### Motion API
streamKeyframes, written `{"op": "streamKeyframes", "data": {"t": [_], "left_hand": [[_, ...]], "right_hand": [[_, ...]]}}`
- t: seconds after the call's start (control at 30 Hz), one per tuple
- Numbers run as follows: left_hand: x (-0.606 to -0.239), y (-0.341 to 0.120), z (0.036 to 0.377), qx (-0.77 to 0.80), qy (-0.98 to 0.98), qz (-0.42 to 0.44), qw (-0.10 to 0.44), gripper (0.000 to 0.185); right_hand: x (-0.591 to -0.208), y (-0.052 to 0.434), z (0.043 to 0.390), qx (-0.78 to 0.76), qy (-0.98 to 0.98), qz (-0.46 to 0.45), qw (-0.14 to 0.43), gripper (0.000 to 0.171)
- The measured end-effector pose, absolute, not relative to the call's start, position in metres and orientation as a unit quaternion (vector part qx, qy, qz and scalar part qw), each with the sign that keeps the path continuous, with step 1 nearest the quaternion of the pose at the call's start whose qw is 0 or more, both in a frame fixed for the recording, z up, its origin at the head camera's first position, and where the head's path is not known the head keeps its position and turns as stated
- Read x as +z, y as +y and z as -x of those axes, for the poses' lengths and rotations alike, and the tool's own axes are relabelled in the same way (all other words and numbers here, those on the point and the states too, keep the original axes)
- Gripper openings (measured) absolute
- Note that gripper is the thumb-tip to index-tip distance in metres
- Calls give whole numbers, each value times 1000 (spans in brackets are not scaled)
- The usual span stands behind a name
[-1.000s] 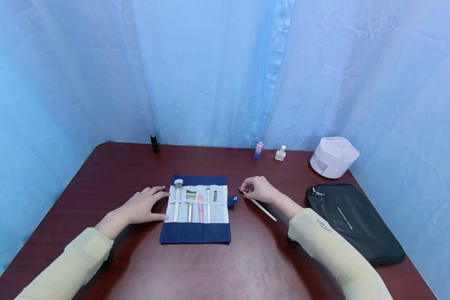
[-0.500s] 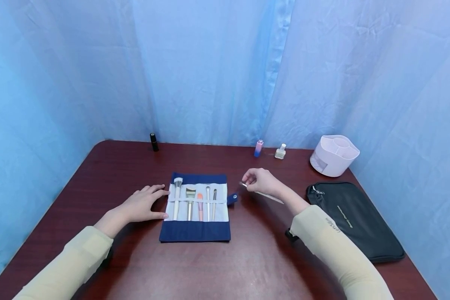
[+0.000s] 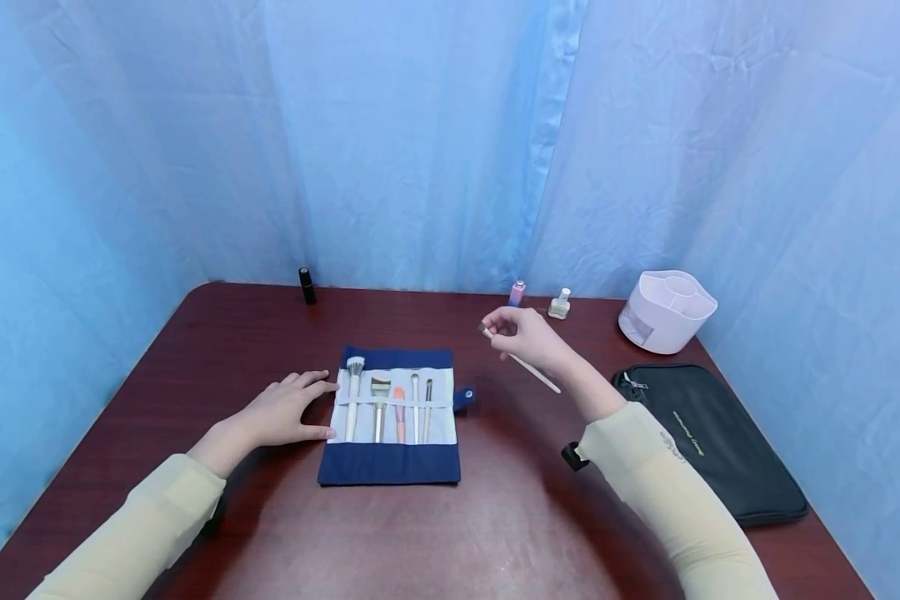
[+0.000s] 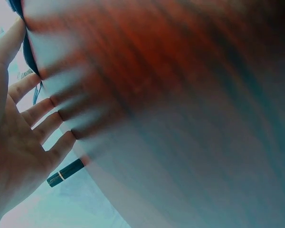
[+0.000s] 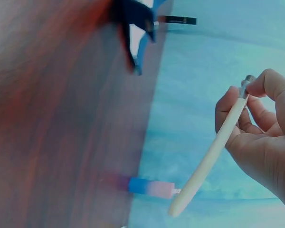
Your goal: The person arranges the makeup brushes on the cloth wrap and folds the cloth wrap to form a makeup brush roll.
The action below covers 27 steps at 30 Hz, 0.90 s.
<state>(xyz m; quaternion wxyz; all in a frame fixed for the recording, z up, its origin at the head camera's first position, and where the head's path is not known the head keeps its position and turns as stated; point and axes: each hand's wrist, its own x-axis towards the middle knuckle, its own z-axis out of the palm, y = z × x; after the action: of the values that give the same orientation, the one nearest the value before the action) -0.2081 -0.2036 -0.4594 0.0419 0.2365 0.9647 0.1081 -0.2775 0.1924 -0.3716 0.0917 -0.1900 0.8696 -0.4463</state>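
A navy and white brush roll (image 3: 390, 417) lies open on the dark red table (image 3: 495, 517), with several makeup brushes (image 3: 378, 408) tucked under its strap. My left hand (image 3: 288, 412) rests flat on the table with fingers spread (image 4: 38, 114), its fingertips touching the roll's left edge. My right hand (image 3: 521, 333) is raised above the table to the right of the roll. It pinches a thin cream-handled brush (image 3: 528, 371) near the ferrule, and the handle (image 5: 213, 152) slants down past the palm.
A black zip pouch (image 3: 708, 442) lies at the right. A white round organiser (image 3: 667, 310) stands at the back right. A pink and blue bottle (image 3: 517, 293), a small pale bottle (image 3: 560, 305) and a black tube (image 3: 307, 286) stand along the back edge by the blue curtain.
My right hand has lifted the thin brush off the table and carried it up and toward the back. My left hand has stayed by the roll.
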Motion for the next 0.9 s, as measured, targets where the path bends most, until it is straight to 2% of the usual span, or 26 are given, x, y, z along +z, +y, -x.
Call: {"op": "streamKeyframes", "data": {"t": [0.53, 0.9], "left_hand": [[-457, -202, 207, 110, 964, -237, 42, 79], [-460, -203, 209, 109, 966, -232, 42, 80]], "right_hand": [[-350, 166, 282, -538, 814, 220, -15, 21], [-333, 147, 269, -593, 768, 241, -11, 29]]}}
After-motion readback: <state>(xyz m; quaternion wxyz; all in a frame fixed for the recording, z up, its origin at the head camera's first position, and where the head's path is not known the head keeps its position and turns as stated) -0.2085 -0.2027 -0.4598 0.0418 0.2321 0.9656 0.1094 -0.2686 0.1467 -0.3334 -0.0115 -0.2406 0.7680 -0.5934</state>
